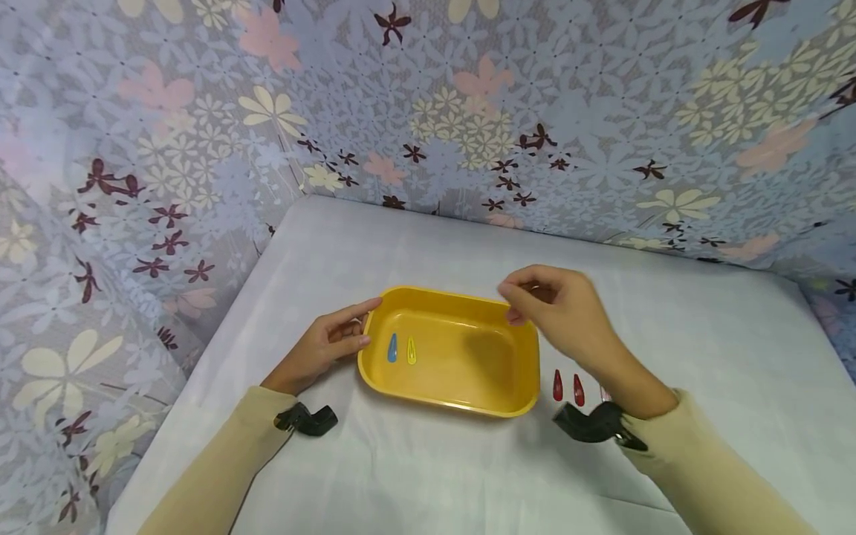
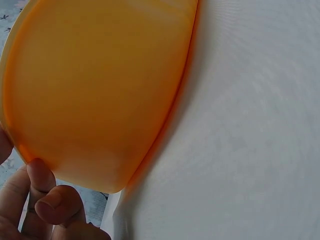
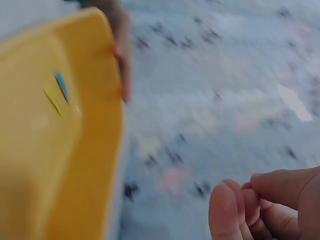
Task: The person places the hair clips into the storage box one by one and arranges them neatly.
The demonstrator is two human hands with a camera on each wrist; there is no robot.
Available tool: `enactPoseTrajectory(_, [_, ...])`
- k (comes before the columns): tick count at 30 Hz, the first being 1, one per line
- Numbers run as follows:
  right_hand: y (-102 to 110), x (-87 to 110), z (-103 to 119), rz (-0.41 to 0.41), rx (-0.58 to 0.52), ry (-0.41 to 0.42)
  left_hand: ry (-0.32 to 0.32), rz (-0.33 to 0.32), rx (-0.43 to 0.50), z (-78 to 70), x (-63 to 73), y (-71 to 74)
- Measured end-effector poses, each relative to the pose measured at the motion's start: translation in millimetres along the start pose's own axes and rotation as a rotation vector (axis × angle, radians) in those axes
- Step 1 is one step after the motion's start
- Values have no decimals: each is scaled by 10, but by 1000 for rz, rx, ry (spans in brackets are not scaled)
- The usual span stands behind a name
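The yellow tray (image 1: 455, 364) sits in the middle of the frame on the white cloth (image 1: 401, 468), its long axis running left to right and dipping slightly toward the lower right. The left hand (image 1: 321, 348) touches the tray's left end with thumb and forefinger spread along the edge, a wide, light hold that probably keeps it from sliding. The right hand (image 1: 567, 308) hangs over the tray's upper right corner, thumb and fingertips drawn narrowly together; I cannot tell whether anything is between them. In the tray's left part, a blue clip (image 1: 392, 349) and a yellow clip (image 1: 411, 351) lie side by side, narrow ends toward the frame's top; that spacing looks deliberate, perhaps keeping each distinct. Right of the tray, two red clips (image 1: 558, 386) also lie lengthwise up the frame, tapered ends uppermost, seemingly lined up within the right hand's easy reach.
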State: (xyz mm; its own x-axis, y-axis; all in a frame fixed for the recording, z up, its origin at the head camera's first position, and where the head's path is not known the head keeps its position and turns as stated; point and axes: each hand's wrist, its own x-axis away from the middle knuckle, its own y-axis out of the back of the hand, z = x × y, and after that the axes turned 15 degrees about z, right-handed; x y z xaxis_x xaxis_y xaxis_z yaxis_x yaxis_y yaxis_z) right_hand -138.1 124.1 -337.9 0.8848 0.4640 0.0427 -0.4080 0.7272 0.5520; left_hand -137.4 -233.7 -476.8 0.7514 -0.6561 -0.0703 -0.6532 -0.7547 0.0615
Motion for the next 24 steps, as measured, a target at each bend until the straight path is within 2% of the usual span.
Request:
enactPoseTrajectory(4, [373,387,-165,-125,-17,-74,3,-2,-3,-4,1,2])
enactPoseTrajectory(8, [626,760,-569,-227,-253,-89,3,-5,-10,-14,-1,9])
enactPoseTrajectory(11, [726,1030,-953,-273,-441,-102,9,-6,-13,-24,-17,12])
enactPoseTrajectory(12, [738,1118,-1076,-279,-463,-129,13,-6,-15,-24,-23,13])
enactPoseTrajectory(13, [738,1198,-1197,-282,-471,-161,17,-6,-16,-24,-26,12])
enactPoseTrajectory(18, [638,1499,-1680,-259,-315,-360,30,-10,-14,-26,-8,-3])
enactPoseTrajectory(20, [581,1567,-1807,-259,-303,-396,36,-15,-14,-28,2,-10])
enactPoseTrajectory(24, [521,1627,-1932,-268,-352,-414,57,-27,-10,-21,9,-23])
